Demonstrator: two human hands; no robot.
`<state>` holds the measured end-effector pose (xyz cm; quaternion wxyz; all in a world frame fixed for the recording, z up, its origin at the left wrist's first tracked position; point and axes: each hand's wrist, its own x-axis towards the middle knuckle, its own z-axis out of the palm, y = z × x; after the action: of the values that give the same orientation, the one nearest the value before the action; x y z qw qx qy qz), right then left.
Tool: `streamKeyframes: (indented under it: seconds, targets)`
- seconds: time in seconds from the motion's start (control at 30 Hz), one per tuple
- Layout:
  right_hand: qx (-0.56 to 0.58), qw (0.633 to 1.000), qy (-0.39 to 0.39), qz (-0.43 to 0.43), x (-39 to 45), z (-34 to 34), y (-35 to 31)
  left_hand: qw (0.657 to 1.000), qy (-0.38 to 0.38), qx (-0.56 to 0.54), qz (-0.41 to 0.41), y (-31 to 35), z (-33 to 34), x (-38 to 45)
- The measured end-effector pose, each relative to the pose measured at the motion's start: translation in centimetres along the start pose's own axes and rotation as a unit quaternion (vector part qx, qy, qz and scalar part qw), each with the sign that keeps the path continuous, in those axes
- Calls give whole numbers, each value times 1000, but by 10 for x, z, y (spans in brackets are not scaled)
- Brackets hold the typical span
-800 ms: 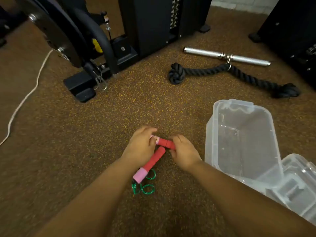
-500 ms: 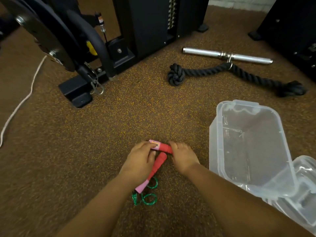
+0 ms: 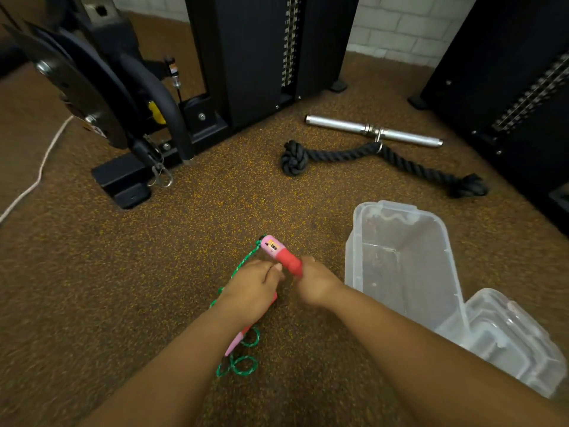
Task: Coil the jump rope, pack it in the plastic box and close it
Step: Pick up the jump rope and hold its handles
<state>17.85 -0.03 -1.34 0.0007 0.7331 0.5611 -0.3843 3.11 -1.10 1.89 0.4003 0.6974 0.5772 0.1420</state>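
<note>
Head view: the right hand [image 3: 317, 283] is closed around one red handle [image 3: 281, 255] of the jump rope (pink end up); the left hand [image 3: 252, 291] grips the other handle [image 3: 238, 337], green cord [image 3: 243, 365] looped on the floor [image 3: 123, 288], beside the open plastic box [image 3: 400, 260]

green rope [image 3: 243, 266], red-pink handles [image 3: 281, 255], clear box [image 3: 400, 260], brown yellow-speckled floor [image 3: 154, 272]
</note>
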Motion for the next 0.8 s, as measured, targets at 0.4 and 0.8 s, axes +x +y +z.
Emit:
streamKeyframes:
  seconds: [0.4, 0.8]
  targets:
    - [383, 923, 14, -43, -142, -119, -23, 961, -88, -222, -137, 108, -56, -30]
    - [430, 898, -9, -92, -283, -144, -12, 845, -209, -477, -122, 141, -73, -114]
